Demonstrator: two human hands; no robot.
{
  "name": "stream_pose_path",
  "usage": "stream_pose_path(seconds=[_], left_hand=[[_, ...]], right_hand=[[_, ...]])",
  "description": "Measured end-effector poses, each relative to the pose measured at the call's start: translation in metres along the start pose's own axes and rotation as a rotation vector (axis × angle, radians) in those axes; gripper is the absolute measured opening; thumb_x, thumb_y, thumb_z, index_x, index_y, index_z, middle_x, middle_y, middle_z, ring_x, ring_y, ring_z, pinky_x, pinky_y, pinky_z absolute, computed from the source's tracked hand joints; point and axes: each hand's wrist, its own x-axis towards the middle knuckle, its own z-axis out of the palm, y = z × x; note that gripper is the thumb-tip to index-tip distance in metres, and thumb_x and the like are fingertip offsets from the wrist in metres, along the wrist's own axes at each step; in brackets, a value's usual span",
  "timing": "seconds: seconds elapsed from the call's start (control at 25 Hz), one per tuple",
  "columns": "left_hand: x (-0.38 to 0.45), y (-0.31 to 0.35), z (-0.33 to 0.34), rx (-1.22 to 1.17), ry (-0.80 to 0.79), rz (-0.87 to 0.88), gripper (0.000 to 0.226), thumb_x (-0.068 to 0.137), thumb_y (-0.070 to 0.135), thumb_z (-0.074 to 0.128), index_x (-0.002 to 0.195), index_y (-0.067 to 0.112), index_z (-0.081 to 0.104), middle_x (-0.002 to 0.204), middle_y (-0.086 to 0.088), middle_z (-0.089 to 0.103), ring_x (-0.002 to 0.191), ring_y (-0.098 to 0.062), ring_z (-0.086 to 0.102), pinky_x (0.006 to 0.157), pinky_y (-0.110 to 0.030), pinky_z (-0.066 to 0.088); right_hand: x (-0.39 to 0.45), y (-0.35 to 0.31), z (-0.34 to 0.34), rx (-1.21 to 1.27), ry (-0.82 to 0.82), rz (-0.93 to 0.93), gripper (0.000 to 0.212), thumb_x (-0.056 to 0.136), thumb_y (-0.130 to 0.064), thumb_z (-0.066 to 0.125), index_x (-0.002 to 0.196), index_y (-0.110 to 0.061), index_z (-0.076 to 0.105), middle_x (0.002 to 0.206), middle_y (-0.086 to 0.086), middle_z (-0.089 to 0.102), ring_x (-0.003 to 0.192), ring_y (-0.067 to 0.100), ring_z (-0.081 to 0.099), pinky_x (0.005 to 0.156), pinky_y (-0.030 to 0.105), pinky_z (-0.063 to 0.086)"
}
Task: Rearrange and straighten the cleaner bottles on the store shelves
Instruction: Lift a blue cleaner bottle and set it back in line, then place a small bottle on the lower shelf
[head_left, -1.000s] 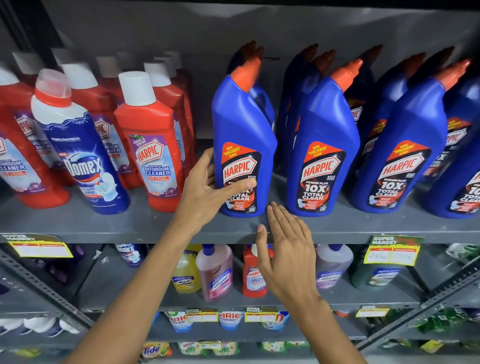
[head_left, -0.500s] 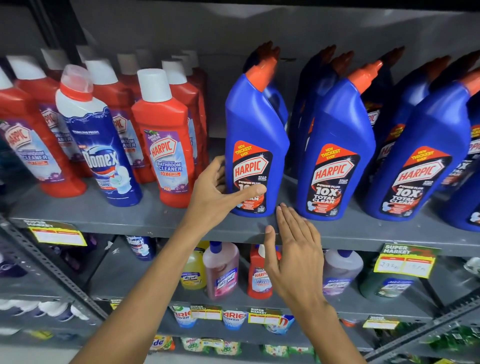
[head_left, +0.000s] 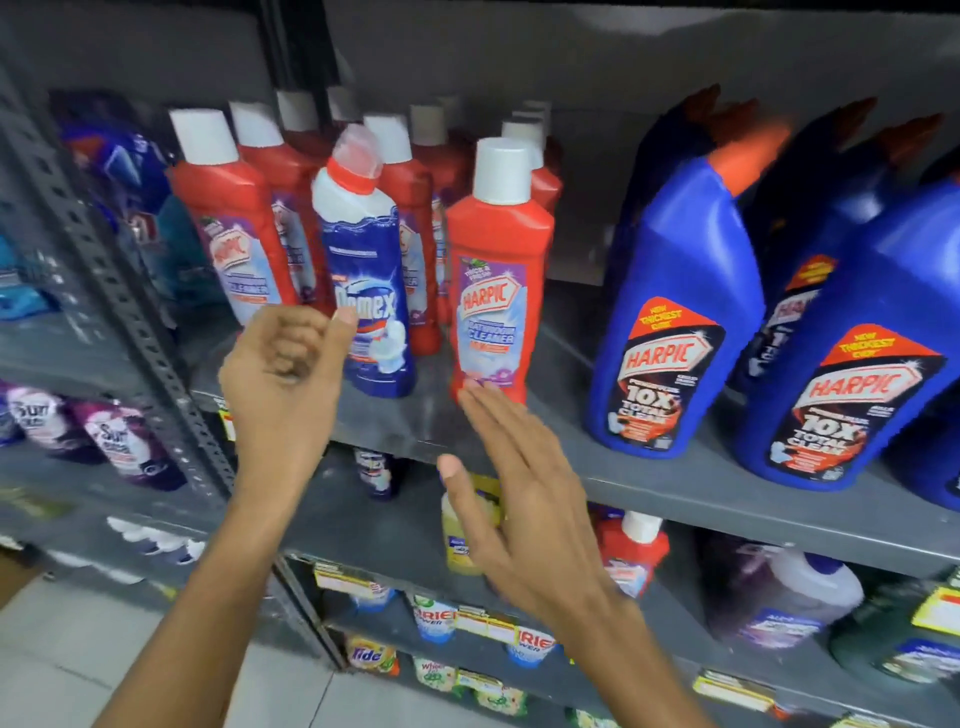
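A blue-and-white Domex bottle (head_left: 366, 270) stands among red Harpic bathroom cleaner bottles on the grey shelf (head_left: 571, 462). My left hand (head_left: 283, 374) hovers just left of the Domex bottle, fingers loosely curled, holding nothing. A red Harpic bottle (head_left: 496, 270) with a white cap stands alone in front. The fingertips of my right hand (head_left: 511, 483), flat and spread, reach its base. Big blue Harpic toilet cleaner bottles (head_left: 670, 322) with orange spouts fill the shelf's right side.
Behind stand rows of red Harpic bottles (head_left: 234, 218). A perforated grey upright (head_left: 119, 291) divides this shelf from pouches at the left. Lower shelves hold a yellow bottle (head_left: 457, 530), a small red bottle (head_left: 631, 551), detergent packs and price tags.
The view has swung left. My left hand has let go of the blue Harpic bottle and moved over to the Domex bottle; my right hand followed leftward to the red Harpic bottle.
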Motion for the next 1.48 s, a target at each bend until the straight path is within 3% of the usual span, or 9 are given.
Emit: stream_pose_path(seconds=[0.2, 0.36, 0.56, 0.72, 0.88, 1.0, 1.16, 1.32, 1.48], left_hand=[[0.049, -0.027, 0.002, 0.0, -0.422, -0.072, 0.061, 0.084, 0.034, 0.087, 0.135, 0.022, 0.056, 0.126, 0.005, 0.073, 0.107, -0.004, 0.07, 0.089, -0.012, 0.054], [0.065, -0.034, 0.001, -0.061, -0.561, -0.097, 0.063, 0.081, 0.015, 0.09, 0.136, 0.012, 0.059, 0.124, 0.002, 0.078, 0.11, -0.01, 0.076, 0.107, -0.044, 0.058], [0.056, -0.025, -0.05, -0.231, -0.488, -0.077, 0.065, 0.069, 0.002, 0.091, 0.127, 0.013, 0.065, 0.121, -0.003, 0.079, 0.108, -0.017, 0.076, 0.101, -0.039, 0.061], [0.024, -0.042, -0.1, -0.198, -0.59, -0.13, 0.063, 0.061, -0.016, 0.082, 0.081, 0.044, 0.076, 0.065, 0.026, 0.074, 0.062, 0.01, 0.07, 0.068, -0.008, 0.059], [-0.003, -0.115, -0.128, -0.059, -0.905, -0.31, 0.053, 0.064, -0.01, 0.091, 0.112, 0.006, 0.074, 0.104, -0.004, 0.085, 0.095, -0.014, 0.079, 0.083, -0.018, 0.061], [-0.009, -0.182, -0.125, 0.047, -0.878, -0.427, 0.059, 0.062, 0.005, 0.097, 0.115, 0.007, 0.073, 0.105, -0.001, 0.085, 0.095, -0.011, 0.078, 0.086, -0.025, 0.063], [-0.004, -0.263, -0.102, 0.139, -0.836, -0.522, 0.068, 0.062, 0.01, 0.101, 0.122, 0.002, 0.07, 0.117, -0.016, 0.081, 0.112, -0.037, 0.077, 0.102, -0.057, 0.059], [-0.002, -0.297, -0.076, 0.227, -0.839, -0.547, 0.07, 0.057, 0.019, 0.098, 0.119, 0.002, 0.07, 0.117, -0.014, 0.082, 0.109, -0.032, 0.078, 0.102, -0.058, 0.059], [-0.004, -0.308, -0.06, 0.263, -0.822, -0.562, 0.07, 0.063, 0.003, 0.098, 0.124, 0.002, 0.066, 0.121, -0.017, 0.078, 0.112, -0.033, 0.075, 0.104, -0.053, 0.059]], right_hand=[[0.032, -0.016, 0.067, -0.175, -0.151, 0.115, 0.062, 0.114, -0.048, 0.041, 0.164, -0.011, 0.04, 0.173, 0.003, 0.039, 0.163, 0.013, 0.027, 0.134, 0.026, 0.017], [0.03, -0.014, 0.097, -0.413, -0.006, 0.112, 0.057, 0.112, -0.045, 0.043, 0.152, -0.008, 0.058, 0.159, 0.007, 0.059, 0.15, 0.02, 0.052, 0.125, 0.036, 0.038], [0.029, -0.01, 0.1, -0.456, 0.033, 0.096, 0.054, 0.111, -0.044, 0.047, 0.149, -0.008, 0.062, 0.156, 0.006, 0.061, 0.147, 0.019, 0.056, 0.122, 0.035, 0.042], [0.029, -0.006, 0.104, -0.458, 0.062, 0.079, 0.052, 0.111, -0.042, 0.051, 0.148, -0.008, 0.063, 0.155, 0.007, 0.062, 0.147, 0.019, 0.056, 0.123, 0.032, 0.039], [0.028, -0.003, 0.106, -0.474, 0.086, 0.051, 0.051, 0.111, -0.04, 0.052, 0.148, -0.007, 0.063, 0.155, 0.008, 0.062, 0.147, 0.02, 0.057, 0.123, 0.035, 0.041], [0.027, -0.003, 0.106, -0.502, 0.104, 0.048, 0.05, 0.11, -0.039, 0.053, 0.146, -0.006, 0.064, 0.153, 0.008, 0.063, 0.146, 0.02, 0.058, 0.122, 0.036, 0.043], [0.028, -0.005, 0.106, -0.518, 0.113, 0.046, 0.05, 0.11, -0.04, 0.054, 0.146, -0.007, 0.065, 0.152, 0.008, 0.064, 0.145, 0.02, 0.058, 0.121, 0.036, 0.044], [0.028, -0.004, 0.105, -0.526, 0.108, 0.043, 0.05, 0.111, -0.041, 0.053, 0.146, -0.007, 0.064, 0.153, 0.007, 0.064, 0.146, 0.019, 0.057, 0.121, 0.036, 0.043], [0.028, -0.006, 0.105, -0.526, 0.116, 0.055, 0.051, 0.11, -0.041, 0.053, 0.146, -0.008, 0.064, 0.153, 0.007, 0.064, 0.147, 0.018, 0.057, 0.122, 0.034, 0.041]])
